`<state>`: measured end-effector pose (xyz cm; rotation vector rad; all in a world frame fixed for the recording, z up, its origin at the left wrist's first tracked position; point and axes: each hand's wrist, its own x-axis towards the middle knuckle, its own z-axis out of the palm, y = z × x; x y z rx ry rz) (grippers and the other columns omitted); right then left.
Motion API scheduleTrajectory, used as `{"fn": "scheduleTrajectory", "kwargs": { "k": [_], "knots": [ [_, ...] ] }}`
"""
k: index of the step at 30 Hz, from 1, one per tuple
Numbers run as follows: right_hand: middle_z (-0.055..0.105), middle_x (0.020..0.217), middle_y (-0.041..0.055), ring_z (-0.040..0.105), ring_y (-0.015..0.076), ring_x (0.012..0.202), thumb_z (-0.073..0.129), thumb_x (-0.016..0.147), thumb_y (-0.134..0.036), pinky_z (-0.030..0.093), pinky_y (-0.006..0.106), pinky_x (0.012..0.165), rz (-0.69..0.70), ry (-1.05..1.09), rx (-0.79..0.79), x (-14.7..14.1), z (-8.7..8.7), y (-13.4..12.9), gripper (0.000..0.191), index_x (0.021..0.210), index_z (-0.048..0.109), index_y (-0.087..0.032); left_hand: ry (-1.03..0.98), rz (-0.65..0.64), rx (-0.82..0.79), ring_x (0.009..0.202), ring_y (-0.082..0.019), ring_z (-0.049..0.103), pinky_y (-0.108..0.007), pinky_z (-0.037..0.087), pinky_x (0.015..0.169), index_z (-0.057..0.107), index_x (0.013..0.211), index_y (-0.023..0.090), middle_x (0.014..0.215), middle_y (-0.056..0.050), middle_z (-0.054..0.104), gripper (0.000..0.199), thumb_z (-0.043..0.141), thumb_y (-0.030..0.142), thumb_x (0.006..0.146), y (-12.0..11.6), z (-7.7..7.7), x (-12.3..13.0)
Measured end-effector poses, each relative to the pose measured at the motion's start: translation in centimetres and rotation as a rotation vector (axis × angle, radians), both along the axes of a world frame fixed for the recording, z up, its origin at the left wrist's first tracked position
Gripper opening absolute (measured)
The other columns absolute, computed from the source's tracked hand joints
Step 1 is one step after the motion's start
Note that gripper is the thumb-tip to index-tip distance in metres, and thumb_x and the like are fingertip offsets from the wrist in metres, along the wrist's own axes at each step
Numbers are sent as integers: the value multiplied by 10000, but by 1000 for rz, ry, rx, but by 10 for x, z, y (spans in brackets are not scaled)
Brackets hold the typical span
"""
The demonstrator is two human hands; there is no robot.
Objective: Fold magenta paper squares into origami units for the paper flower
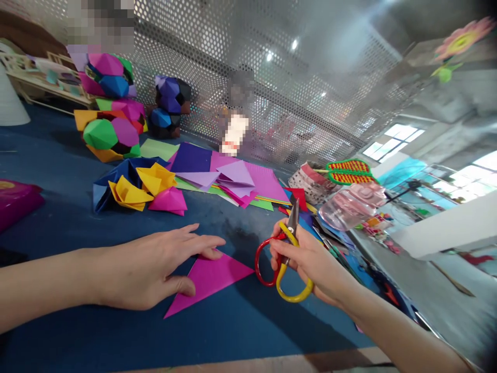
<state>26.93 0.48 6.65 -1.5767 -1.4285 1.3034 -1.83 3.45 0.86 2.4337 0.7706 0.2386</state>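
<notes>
A folded magenta paper triangle lies flat on the blue tabletop. My left hand rests over its left part, fingers stretched out and thumb on the paper. Just right of the triangle's tip, my right hand grips a pair of scissors with one red and one yellow handle loop. The blades are closed together and point up and away from me. Part of the triangle is hidden under my left fingers.
Folded yellow paper pieces and a pink one sit behind my left hand. Stacked coloured sheets lie further back. Paper balls stand at left by the perforated metal panel. At right is a pink transparent container.
</notes>
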Motion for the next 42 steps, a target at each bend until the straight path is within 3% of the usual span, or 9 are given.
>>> {"fn": "scheduleTrajectory", "kwargs": {
  "k": [6,9,15,21,28,35,42],
  "knots": [
    [596,684,-60,639,156,608,727,834,-403,484,294,618,-43,19,9,6,-1,-2,355,973,458,-219,2,29,-77,1528,-333,197,-617,217,1223,244,1555,375,1507,41,529,747,628,272,923,1,1,1],
    [623,712,-50,672,161,647,753,830,-438,503,284,634,-79,47,71,3,0,-6,392,993,469,-223,-23,28,-98,1530,-333,197,-600,201,1233,297,1544,340,1488,22,551,728,650,276,911,2,1,2],
    [624,710,-49,671,150,657,706,868,-517,544,283,646,-18,7,1,-14,-15,-7,398,972,457,-223,-126,-43,-72,1465,-279,385,-573,185,1242,312,1536,268,1411,-13,624,662,518,104,928,5,3,1],
    [577,735,-38,626,139,668,686,875,-488,482,188,457,-33,-110,-5,-24,-26,1,356,984,497,-206,-95,-8,-137,1498,-309,309,-603,211,1218,267,1549,302,1426,-7,611,716,543,97,921,6,-1,1],
    [532,695,-65,481,76,472,607,920,-500,417,169,362,88,-225,3,-39,-27,1,320,1005,495,-212,-39,26,-188,1525,-325,217,-600,196,1216,193,1574,305,1453,25,586,775,537,77,918,5,3,3],
    [506,678,-70,428,54,431,582,936,-441,396,152,345,166,-265,23,-63,-24,-1,253,977,502,-205,-53,58,-152,1470,-331,350,-535,344,1153,181,1588,253,1459,-49,578,768,552,127,927,5,4,4],
    [475,682,-51,450,92,507,607,934,-431,413,177,360,176,-258,76,-76,-24,-4,250,972,530,-196,-84,75,-92,1188,-259,645,-357,513,959,248,1581,231,1339,-61,670,765,422,-18,878,11,3,4]
  ]
}}
